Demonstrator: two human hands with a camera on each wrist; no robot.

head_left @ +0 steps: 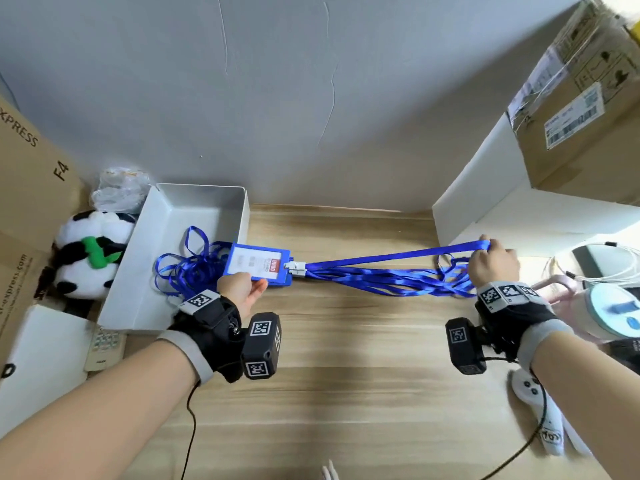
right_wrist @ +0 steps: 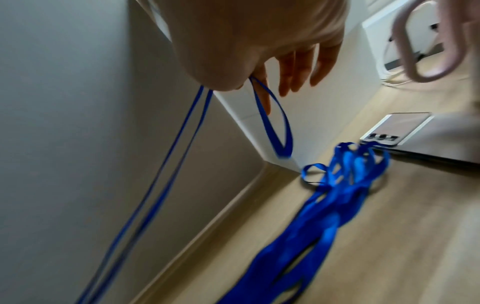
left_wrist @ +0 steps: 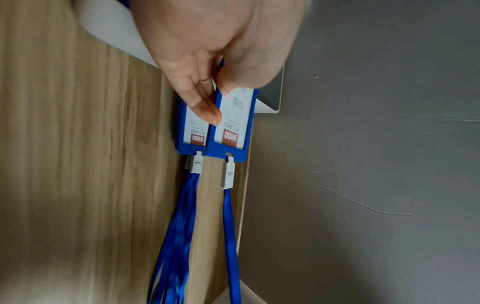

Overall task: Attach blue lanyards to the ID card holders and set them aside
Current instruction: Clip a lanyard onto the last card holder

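My left hand [head_left: 244, 292] pinches a blue ID card holder [head_left: 258, 263] by its lower edge, just above a stack of similar holders [left_wrist: 192, 131] on the wooden table. In the left wrist view the thumb [left_wrist: 205, 109] lies on the held holder [left_wrist: 233, 127]. A white clip [head_left: 295, 267] joins it to a blue lanyard [head_left: 398, 255] that stretches taut to the right. My right hand [head_left: 491, 261] pinches that lanyard's far loop [right_wrist: 272, 123], raised above a bundle of other lanyards [head_left: 391, 277] lying on the table [right_wrist: 324, 205].
A white box [head_left: 194, 209] at the left holds loose blue lanyards [head_left: 187, 268]. A panda plush [head_left: 88, 254], cardboard boxes [head_left: 24, 188] and a remote [head_left: 104, 348] crowd the left. White boxes [head_left: 485, 188], a phone [right_wrist: 400, 128] and a pink-handled object [head_left: 588, 306] stand right.
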